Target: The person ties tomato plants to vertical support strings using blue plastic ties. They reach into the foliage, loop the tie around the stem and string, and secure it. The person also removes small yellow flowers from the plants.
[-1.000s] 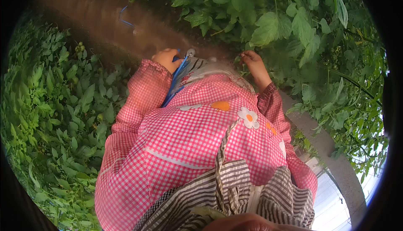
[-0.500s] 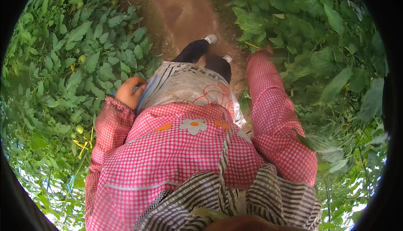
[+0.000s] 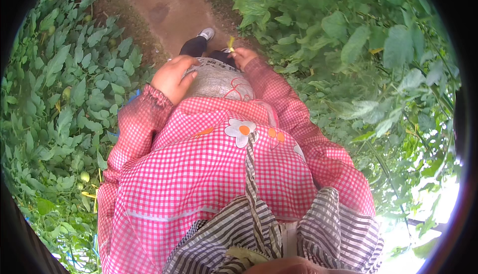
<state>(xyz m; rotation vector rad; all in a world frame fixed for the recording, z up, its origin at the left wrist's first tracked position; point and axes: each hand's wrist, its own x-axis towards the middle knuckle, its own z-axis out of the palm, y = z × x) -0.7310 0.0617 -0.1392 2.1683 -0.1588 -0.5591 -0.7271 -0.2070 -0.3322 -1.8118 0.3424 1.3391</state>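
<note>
Between two rows of leafy plants (image 3: 59, 90), we have brought our right hand (image 3: 242, 56) back out of the foliage since half a second ago; it now sits at the far right corner of the sack (image 3: 219, 81) slung at our waist, fingers pinched on a small yellow-green sprig (image 3: 231, 43) that stands up just above the sack's rim. Our left hand (image 3: 173, 78), which gripped the sack's left side before, now lies flat along its left edge, fingers pressed together and curled over the rim. The grey woven sack with its red scrawl hangs against our pink checked smock (image 3: 214, 174), its mouth toward the dirt path (image 3: 164, 10); what it holds we cannot tell, since the opening is hidden behind its near wall. One grey shoe (image 3: 206, 34) shows beyond the sack on the bare earth. Small green fruits (image 3: 84, 176) hang among the leaves on our left.
</note>
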